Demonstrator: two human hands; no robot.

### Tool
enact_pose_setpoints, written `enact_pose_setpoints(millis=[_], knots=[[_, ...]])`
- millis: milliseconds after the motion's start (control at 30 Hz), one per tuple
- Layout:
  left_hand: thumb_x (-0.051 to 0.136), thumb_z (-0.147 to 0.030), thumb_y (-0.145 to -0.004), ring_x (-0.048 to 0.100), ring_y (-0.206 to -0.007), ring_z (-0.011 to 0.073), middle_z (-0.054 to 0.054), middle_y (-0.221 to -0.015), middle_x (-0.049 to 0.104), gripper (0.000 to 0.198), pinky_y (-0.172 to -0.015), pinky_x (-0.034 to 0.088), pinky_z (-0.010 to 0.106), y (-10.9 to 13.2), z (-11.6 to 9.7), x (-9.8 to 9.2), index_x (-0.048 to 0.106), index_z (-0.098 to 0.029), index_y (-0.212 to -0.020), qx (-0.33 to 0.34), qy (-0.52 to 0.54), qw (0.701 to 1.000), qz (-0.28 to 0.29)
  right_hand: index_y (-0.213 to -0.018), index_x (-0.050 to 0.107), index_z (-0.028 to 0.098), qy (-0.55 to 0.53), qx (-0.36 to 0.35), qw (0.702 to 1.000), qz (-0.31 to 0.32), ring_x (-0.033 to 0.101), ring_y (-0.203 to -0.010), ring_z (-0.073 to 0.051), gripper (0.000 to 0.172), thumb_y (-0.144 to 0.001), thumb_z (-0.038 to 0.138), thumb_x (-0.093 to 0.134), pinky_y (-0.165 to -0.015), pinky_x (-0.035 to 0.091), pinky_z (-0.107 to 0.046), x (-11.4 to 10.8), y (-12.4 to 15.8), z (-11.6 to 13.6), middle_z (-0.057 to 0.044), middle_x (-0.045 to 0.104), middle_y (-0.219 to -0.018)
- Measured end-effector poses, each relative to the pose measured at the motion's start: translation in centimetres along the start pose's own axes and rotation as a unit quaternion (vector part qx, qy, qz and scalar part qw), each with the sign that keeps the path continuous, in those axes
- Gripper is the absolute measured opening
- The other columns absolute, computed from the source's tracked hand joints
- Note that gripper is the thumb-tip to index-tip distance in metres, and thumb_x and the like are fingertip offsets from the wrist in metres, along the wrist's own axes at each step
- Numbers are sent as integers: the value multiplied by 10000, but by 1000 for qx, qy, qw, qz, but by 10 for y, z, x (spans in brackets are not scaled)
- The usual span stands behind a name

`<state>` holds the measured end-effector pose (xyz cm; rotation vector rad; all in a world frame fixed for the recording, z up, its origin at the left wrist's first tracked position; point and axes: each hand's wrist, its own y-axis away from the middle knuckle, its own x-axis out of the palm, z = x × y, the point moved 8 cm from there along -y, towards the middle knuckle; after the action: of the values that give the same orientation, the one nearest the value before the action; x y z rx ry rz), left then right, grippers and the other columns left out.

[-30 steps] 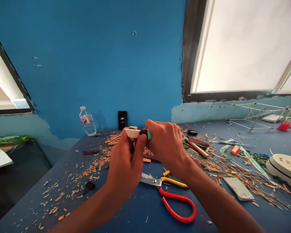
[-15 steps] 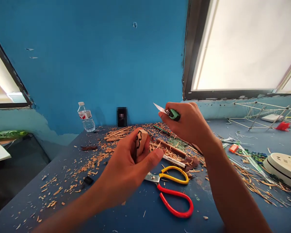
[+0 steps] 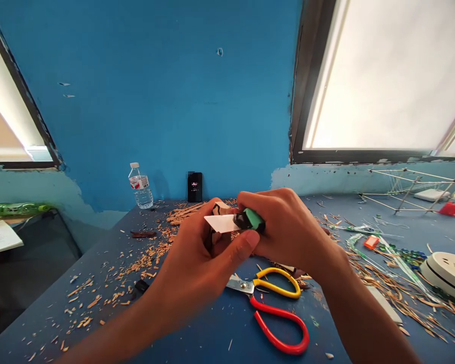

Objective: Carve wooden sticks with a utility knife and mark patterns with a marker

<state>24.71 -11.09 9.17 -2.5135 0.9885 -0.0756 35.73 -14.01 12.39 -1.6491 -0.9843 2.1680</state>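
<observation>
Where a blue wall (image 3: 155, 101) is fronted by a dark blue table (image 3: 189, 338), the right hand (image 3: 284, 217) and the left hand (image 3: 208, 258) are occupied

Above the table, the hands are held close together. Nearer the viewer, scissors (image 3: 275, 310) with red and yellow handles are laid on it. In the right, a knife (image 3: 239, 221) is clamped, its blade pointed left. By the left, a small black-lined wooden block (image 3: 223, 206) is gripped, partly hidden by the blade. Around, shavings (image 3: 146, 260) are scattered.

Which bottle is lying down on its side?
The green bottle at the far left edge of the picture. It lies flat on its side, while the other one, the clear bottle with a white cap, stands up.
</observation>
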Motion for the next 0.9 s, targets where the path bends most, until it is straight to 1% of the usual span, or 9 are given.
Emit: enact_pose_setpoints(millis=[133, 300, 400, 500, 533, 600, 700, 800, 900], knots=[[793, -210, -863, 309, -560, 58, -96, -659, 423, 248, -473, 290, 129, 0, 3, 0, 546, -209, -838, -12, -9, 1000, -5, -715, 373, 223, 11, 9, 1000, -14, 222, -555, -110, 214, -725, 244, 586, -575, 178, -302, 0, 0, 2, 64, 436, -574], [647, -358, -973, 297, -509, 64, -87, -608, 376, 285, -448, 287, 169, -4, -2, -11, 509, -205, -777, 61, -82, 991, -86, -763, 491, 228, 77, 66, 992, -70, 213, -544, -115, 117, -781, 264, 602, -560, 171, -296, -1, 1, 2, 43, 519, -588], [620, -502, -974, 273, -451, 65, -92, -570, 366, 350, -401, 245, 208, -6, 8, -13, 516, -214, -806, 21, -107, 989, -98, -775, 526, 227, 117, 102, 985, -74, 223, -528, -118, 89, -798, 266, 603, -555, 164, -305, 9, 1, 4, 21, 545, -585], [566, -621, -971, 247, -431, 65, -98, -561, 324, 446, -401, 228, 220, -6, 29, -13, 452, -230, -792, -36, -106, 987, -114, -807, 569, 226, 137, 153, 976, -78, 357, -510, -127, 54, -824, 255, 611, -563, 162, -322, 18, -6, -4, -10, 607, -636], [530, -629, -986, 247, -435, 67, -99, -564, 304, 460, -412, 233, 217, -5, 34, -14, 415, -234, -780, -44, -110, 985, -127, -839, 589, 221, 141, 177, 971, -84, 411, -520, -138, 29, -845, 247, 600, -570, 168, -326, 19, -9, -12, -29, 629, -665], [469, -620, -1016, 266, -446, 72, -97, -574, 288, 468, -434, 251, 213, -4, 45, -13, 358, -238, -768, -58, -122, 981, -139, -928, 619, 196, 148, 226, 957, -102, 490, -558, -170, 91, -905, 235, 540, -583, 184, -335, 15, -19, -38, -83, 652, -720], [505, -605, -1005, 298, -465, 75, -87, -593, 328, 464, -450, 278, 214, -4, 56, -11, 374, -233, -760, -86, -148, 982, -81, -1021, 624, 152, 154, 275, 943, -107, 544, -645, -206, 235, -1004, 291, 435, -590, 235, -340, 8, -28, -94, -144, 658, -809], [519, -609, -994, 320, -493, 96, -79, -625, 367, 403, -457, 309, 221, 3, 62, -21, 450, -242, -841, -117, -186, 976, 8, -976, 631, 166, 124, 242, 962, -11, 527, -643, -166, 243, -1016, 373, 510, -576, 329, -309, 29, -20, -142, -61, 629, -769], [400, -555, -1049, 448, -589, 136, -34, -730, 509, 333, -532, 398, 244, 22, 74, -37, 516, -249, -985, -127, -255, 956, 66, -1120, 624, 163, 82, 191, 970, 123, 544, -616, -118, 309, -990, 444, 629, -596, 468, -272, 73, 18, -160, 8, 625, -814]])
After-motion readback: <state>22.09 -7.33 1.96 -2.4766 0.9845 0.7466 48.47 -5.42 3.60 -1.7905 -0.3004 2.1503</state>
